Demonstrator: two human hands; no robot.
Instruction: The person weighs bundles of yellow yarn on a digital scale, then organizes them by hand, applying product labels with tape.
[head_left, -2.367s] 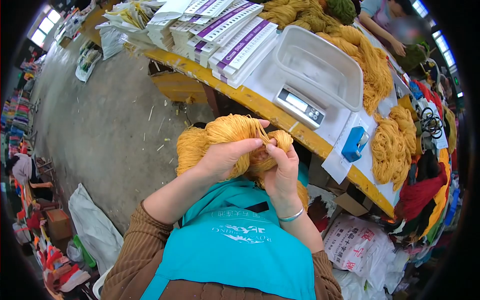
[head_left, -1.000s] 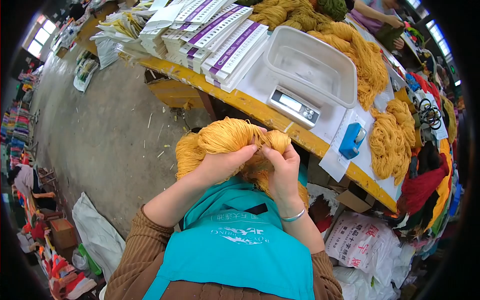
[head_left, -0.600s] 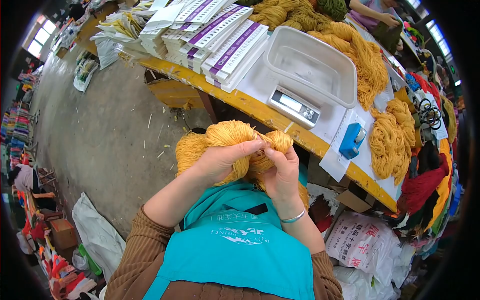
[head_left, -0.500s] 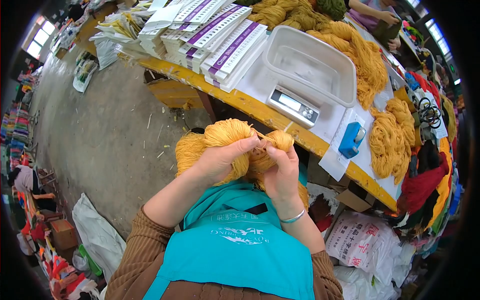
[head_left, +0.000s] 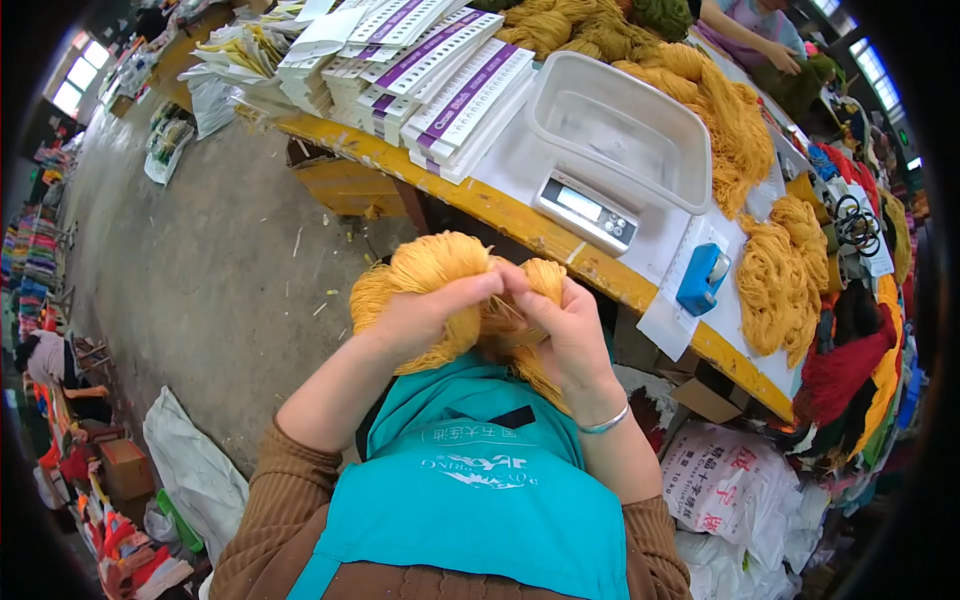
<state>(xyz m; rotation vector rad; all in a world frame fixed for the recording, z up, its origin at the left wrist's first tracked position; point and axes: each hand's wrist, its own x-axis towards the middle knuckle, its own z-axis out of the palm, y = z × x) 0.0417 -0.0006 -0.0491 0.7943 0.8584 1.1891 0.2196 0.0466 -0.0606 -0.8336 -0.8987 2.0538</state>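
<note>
A thick golden-yellow skein of thread (head_left: 440,262) is held up above my teal apron (head_left: 470,470). My left hand (head_left: 422,318) is closed round its left bundle, thumb lying along the strands. My right hand (head_left: 572,335) is closed on the right bundle, a smaller looped part of the thread (head_left: 543,278). Both sets of fingertips meet in the middle, pinching at the strands. What exactly lies between the fingertips is hidden. Loose strands hang below my right hand against the apron.
A yellow-edged table (head_left: 640,290) bears a digital scale (head_left: 585,213), a translucent plastic tub (head_left: 555,90), a blue tape dispenser (head_left: 703,280), stacked printed cards (head_left: 470,105) and more yellow skeins (head_left: 782,280). A co-worker's hand (head_left: 780,57) handles dark green material at the far right.
My right hand has turned and its fingertips have come together with the left ones. The left bundle has shifted a little. The co-worker's hands and the green material have moved.
</note>
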